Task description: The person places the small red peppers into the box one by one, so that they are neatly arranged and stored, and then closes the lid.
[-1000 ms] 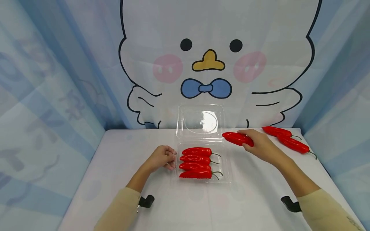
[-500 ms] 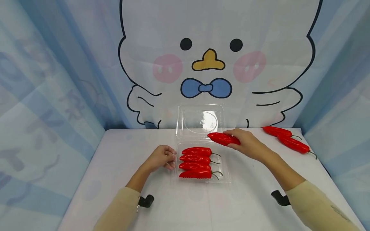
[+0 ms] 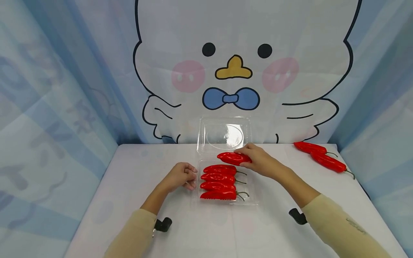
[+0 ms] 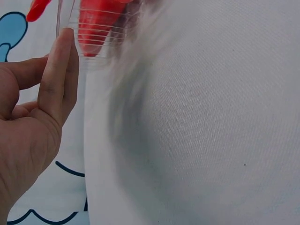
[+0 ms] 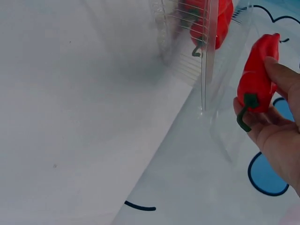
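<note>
Beyond the white cloth-covered table (image 3: 138, 172) we see a white cartoon bird (image 3: 235, 21) — round black eyes (image 3: 208, 49), pink oval cheeks (image 3: 188, 76), yellow beak (image 3: 233, 71), blue bow tie (image 3: 247, 98) — and pale blue patterned fabric curtains (image 3: 48, 125) at both sides.

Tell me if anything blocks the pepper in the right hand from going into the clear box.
Nothing visible does: the lid is open, and the held pepper hovers near the far edge of the box. Inside, four peppers lie in a row, apparently leaving little spare floor.
</note>
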### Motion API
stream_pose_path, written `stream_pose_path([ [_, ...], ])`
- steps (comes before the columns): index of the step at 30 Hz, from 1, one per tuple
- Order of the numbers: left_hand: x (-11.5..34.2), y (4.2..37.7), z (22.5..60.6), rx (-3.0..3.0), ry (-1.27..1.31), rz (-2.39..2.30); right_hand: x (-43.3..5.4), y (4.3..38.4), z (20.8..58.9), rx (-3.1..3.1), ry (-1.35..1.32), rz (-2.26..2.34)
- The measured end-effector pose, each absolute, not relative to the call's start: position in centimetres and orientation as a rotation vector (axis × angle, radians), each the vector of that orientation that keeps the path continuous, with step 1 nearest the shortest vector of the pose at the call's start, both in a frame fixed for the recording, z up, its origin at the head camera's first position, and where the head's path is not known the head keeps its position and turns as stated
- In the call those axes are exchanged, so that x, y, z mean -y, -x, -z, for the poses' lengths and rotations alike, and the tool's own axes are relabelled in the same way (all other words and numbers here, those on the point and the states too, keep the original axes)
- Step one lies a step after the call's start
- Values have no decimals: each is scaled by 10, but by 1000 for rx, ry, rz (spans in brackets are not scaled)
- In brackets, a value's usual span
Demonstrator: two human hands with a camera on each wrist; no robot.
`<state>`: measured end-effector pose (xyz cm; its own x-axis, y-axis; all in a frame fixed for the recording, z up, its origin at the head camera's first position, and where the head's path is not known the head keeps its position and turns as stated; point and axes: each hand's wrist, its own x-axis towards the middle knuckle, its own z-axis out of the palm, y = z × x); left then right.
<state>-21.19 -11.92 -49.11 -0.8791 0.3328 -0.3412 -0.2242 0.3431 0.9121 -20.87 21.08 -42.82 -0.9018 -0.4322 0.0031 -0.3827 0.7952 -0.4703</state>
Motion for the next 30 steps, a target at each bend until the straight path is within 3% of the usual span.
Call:
stream_pose_path([
  [30,118,211,486,-2127,-75,-1565,-160,213,446,-2911,792,554],
])
